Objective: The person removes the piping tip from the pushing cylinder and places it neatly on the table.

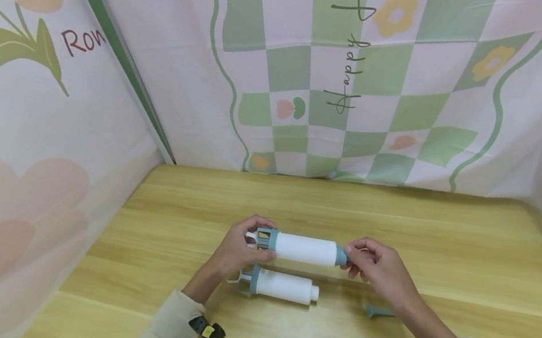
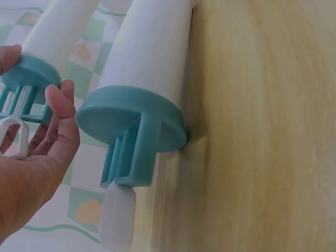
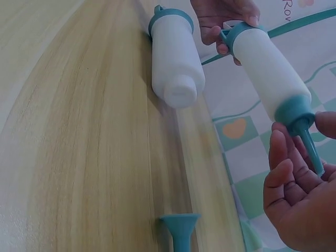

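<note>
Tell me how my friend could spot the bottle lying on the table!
Find the wooden table below the green-checkered cloth, then the held bottle. Just below it in the head picture, the lying bottle, white with a teal collar, rests on its side. Its other end shows a bare white neck, whereas the held bottle has a teal nozzle there.

I've got a free lane along the table's (image 1: 328,209) far edge; past the held tube (image 1: 305,249), a lying white tube (image 1: 284,286) and teal nozzle (image 3: 180,226) block me.
</note>
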